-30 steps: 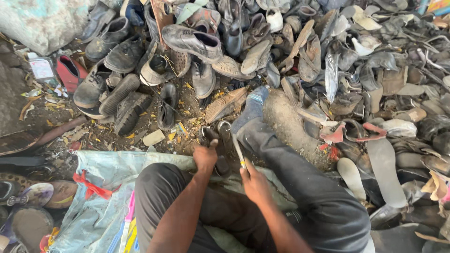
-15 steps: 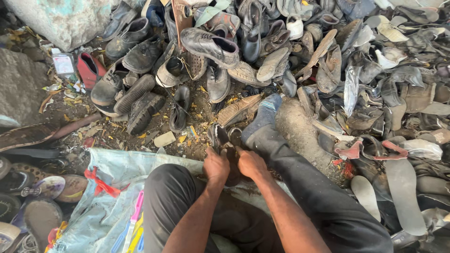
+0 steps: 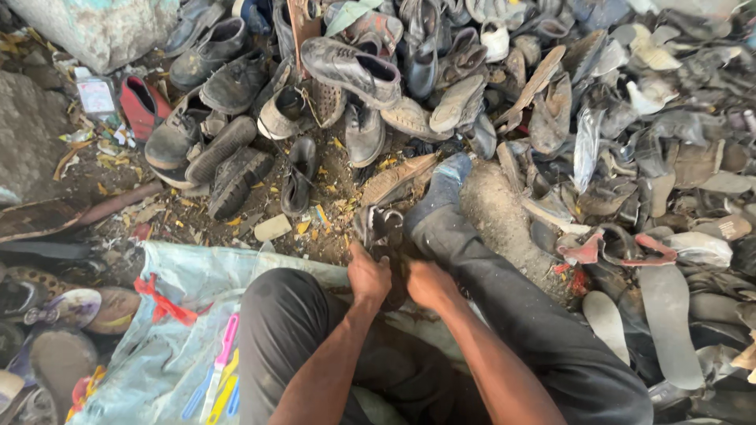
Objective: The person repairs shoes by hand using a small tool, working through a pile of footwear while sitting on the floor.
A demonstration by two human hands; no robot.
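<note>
I sit on the ground with both legs in dark trousers. A dark worn shoe (image 3: pixel 383 230) stands between my knees, and both hands grip it. My left hand (image 3: pixel 368 277) holds its near left side. My right hand (image 3: pixel 427 283) holds its near right side, close against my right leg. The shoe's lower part is hidden behind my fingers. My right foot in a blue sock (image 3: pixel 441 187) stretches toward the shoe pile.
A big heap of old shoes (image 3: pixel 346 71) and loose soles (image 3: pixel 665 315) covers the ground ahead and to the right. A pale plastic sack (image 3: pixel 181 315) with coloured strips lies under my left leg. A red shoe (image 3: pixel 142 106) and a grey stone (image 3: pixel 31 134) sit at left.
My right hand has moved left from my right knee to join the left hand on the dark shoe. The view has shifted slightly.
</note>
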